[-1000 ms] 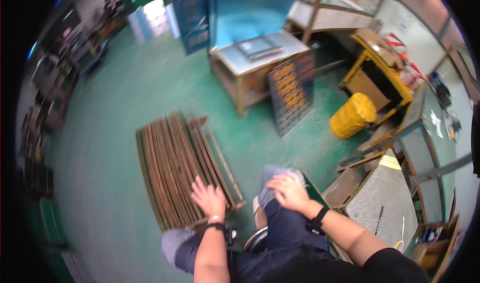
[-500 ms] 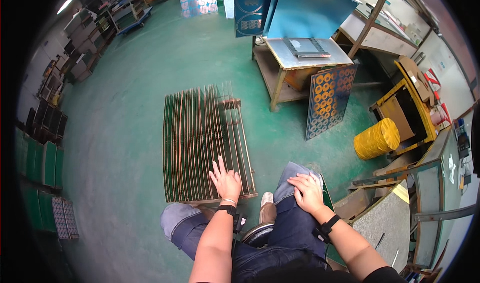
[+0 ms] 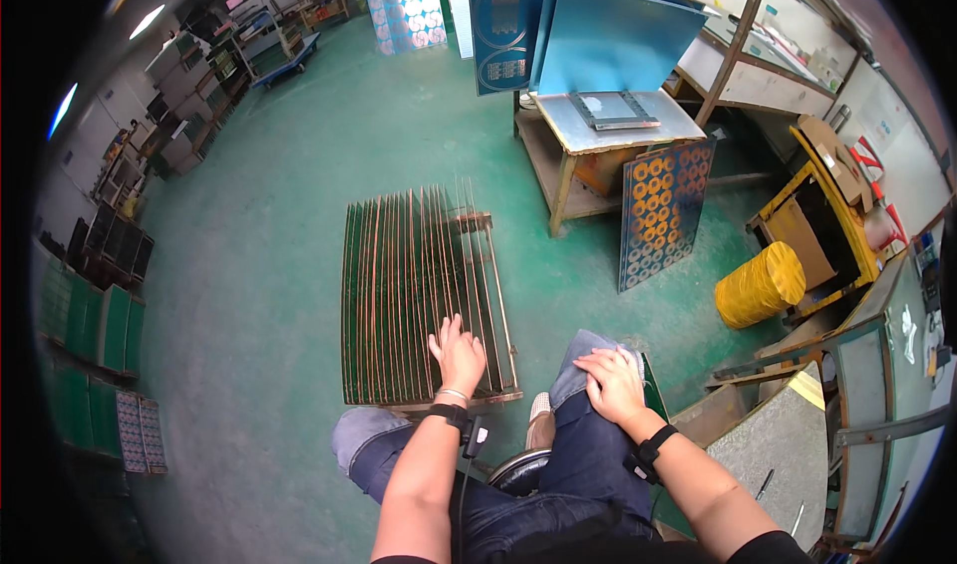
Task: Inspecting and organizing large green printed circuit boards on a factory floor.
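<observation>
A slotted rack (image 3: 503, 337) stands on the floor in front of my knees. Several thin panels (image 3: 394, 295) are set upright in it, side by side, their copper-coloured edges facing up. Over the near right part of these panels is my left hand (image 3: 461, 358), fingers apart and a little bent, with nothing seen in it. Whether its fingertips touch a panel edge, I cannot tell. My right hand (image 3: 613, 377) lies flat on my right knee, on the rolled denim cuff, holding nothing.
Ahead on the right, a metal-topped table (image 3: 678, 118) carries large blue sheets (image 3: 618, 41). A patterned panel (image 3: 665, 210) leans against it. Farther right stand a yellow drum-shaped bundle (image 3: 760, 285) and a yellow frame (image 3: 847, 180). Green panels (image 3: 85, 330) line the left side.
The view has tilted up slightly, so the scene sits lower. My left hand stays over the rack, its fingers a little more bent. My right hand remains on the knee.
</observation>
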Available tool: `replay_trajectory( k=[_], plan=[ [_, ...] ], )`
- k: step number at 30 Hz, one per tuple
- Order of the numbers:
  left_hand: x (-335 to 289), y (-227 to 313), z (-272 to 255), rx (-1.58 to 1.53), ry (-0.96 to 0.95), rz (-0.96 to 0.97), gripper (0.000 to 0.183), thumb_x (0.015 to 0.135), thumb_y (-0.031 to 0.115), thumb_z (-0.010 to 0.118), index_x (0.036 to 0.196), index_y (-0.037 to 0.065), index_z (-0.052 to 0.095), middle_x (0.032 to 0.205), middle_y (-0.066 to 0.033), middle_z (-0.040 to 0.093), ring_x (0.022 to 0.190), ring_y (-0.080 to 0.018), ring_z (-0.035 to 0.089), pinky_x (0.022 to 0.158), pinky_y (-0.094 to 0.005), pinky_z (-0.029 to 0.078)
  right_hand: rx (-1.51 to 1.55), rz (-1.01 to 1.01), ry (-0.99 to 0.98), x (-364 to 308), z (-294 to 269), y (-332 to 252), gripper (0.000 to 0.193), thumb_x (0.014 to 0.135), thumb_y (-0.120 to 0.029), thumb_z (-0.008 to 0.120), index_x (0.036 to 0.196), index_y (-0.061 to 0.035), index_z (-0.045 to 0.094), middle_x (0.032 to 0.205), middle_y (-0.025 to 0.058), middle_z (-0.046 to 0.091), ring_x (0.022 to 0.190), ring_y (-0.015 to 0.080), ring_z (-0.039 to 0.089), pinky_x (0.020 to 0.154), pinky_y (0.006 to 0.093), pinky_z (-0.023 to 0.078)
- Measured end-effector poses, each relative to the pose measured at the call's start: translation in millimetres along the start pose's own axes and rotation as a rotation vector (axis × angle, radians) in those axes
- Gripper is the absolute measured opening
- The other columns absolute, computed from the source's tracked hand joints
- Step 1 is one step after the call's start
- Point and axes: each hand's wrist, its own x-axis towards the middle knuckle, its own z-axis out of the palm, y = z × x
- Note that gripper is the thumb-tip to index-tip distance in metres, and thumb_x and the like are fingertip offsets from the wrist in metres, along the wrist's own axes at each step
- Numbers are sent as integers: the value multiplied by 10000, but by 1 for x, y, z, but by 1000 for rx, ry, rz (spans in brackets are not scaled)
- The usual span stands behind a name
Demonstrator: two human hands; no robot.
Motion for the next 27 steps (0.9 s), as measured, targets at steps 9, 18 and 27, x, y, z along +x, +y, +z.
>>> replay_trajectory(
  k=[9, 18, 27],
  plan=[
    [17, 49, -287, -453, -98, -114, 213, 833, 137, 574, 754, -42, 491, 695, -34, 429, 676, -102, 418, 587, -263, 386, 53, 86, -57, -20, -6, 18, 284, 784, -114, 546, 1052, -127, 637, 1075, 48, 619, 1116, 225, 510, 1020, 449, 291],
    [-117, -5, -392, -299, 392, -63, 347, 922, 235, 434, 1146, 10, 575, 1220, -157, 531, 1090, -278, 510, 961, -442, 357, 727, 206, -239, 48, -147, 48, 366, 874, -145, 476, 1222, -44, 524, 986, 95, 651, 848, 140, 620, 783, 305, 494],
    [-152, -31, -359, -444, 395, -261, 465, 908, 296, 467, 1235, -33, 497, 1198, -214, 532, 1046, -304, 536, 908, -403, 414, 465, 400, -299, 27, -252, 70, 369, 891, -166, 475, 1246, -69, 510, 1084, 104, 621, 914, 157, 616, 790, 306, 491]
  ],
)
